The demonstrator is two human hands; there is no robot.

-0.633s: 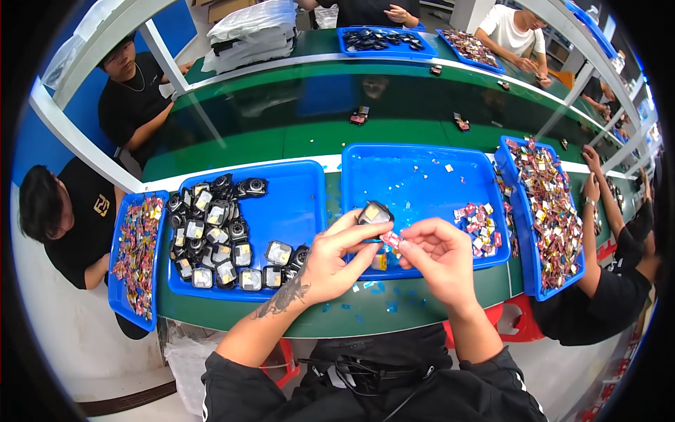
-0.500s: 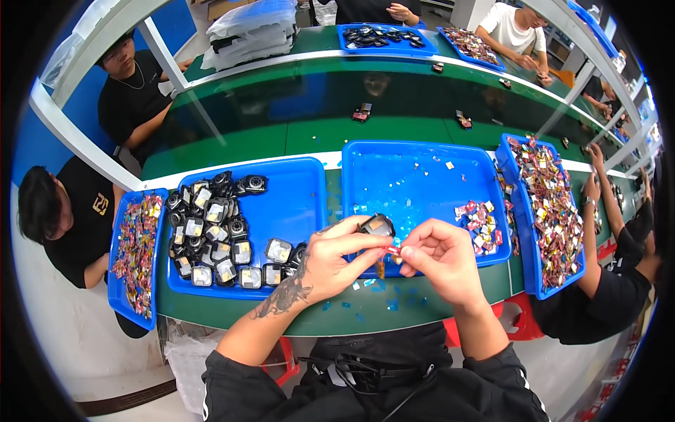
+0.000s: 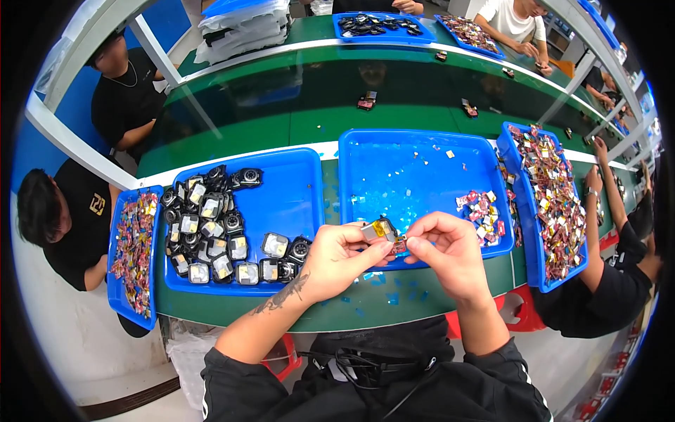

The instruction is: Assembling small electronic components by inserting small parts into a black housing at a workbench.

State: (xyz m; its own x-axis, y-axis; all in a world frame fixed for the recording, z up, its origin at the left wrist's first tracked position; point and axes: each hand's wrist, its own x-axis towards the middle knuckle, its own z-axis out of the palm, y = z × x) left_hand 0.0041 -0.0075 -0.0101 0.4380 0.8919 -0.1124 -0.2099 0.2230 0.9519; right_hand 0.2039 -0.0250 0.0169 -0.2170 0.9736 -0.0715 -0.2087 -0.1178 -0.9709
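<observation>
My left hand (image 3: 336,259) grips a small black watch-like casing (image 3: 380,230) between thumb and fingers. A silver block with yellow tape faces up on it, and a bit of reddish circuit board shows below by the thumb. My right hand (image 3: 453,252) is closed in a pinch at the casing's right edge; what lies between its fingertips is too small to make out. Both hands are over the near edge of a blue tray (image 3: 415,141) holding a pile of small red boards (image 3: 484,216) at its right side and scattered bluish flakes.
To the left, another blue tray (image 3: 288,186) holds several black watch-like casings (image 3: 211,228). Narrower trays of small red boards (image 3: 135,246) (image 3: 552,204) flank both. Beyond runs a green conveyor (image 3: 309,126) carrying loose pieces (image 3: 366,100). Co-workers sit around; a white frame rises overhead.
The casing in my left hand has been turned, so its silver and yellow-taped side now shows. My right fingers have shifted slightly, still pinching beside it. The view has tilted a little.
</observation>
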